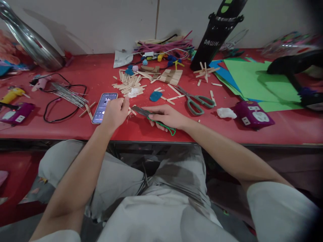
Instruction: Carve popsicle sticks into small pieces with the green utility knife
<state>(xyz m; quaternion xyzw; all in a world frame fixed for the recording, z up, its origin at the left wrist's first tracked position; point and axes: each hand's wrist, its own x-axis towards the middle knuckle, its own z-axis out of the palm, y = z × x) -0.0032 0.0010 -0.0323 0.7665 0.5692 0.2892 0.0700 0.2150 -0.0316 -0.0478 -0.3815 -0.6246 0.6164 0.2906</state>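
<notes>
Green-handled cutter (141, 111), gripped in the right hand (170, 116), slants across my feed blade-first toward the left hand (115, 112), clenched on a stick (132, 111) beside a phone (101, 108).

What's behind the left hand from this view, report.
Part of the phone shows behind the left hand; its lower right corner is covered. Anything else there can't be seen.

Worktop (75, 130): smooth, bit of a soft sheen
Craft sticks (130, 82): bare wood, totally matt
Green-handled tool (141, 111): dull dark metal blade, handle looks like plastic
Scissors (189, 96): metal blades, plastic-looking grips
Bottle (37, 43): shiny metal, properly glossy
Phone (102, 105): slick glassy screen
Green sheets (264, 84): flat matt paper
Wires (69, 94): thin, silvery metal
Trousers (116, 171): matt cloth, pretty wrinkly
</notes>
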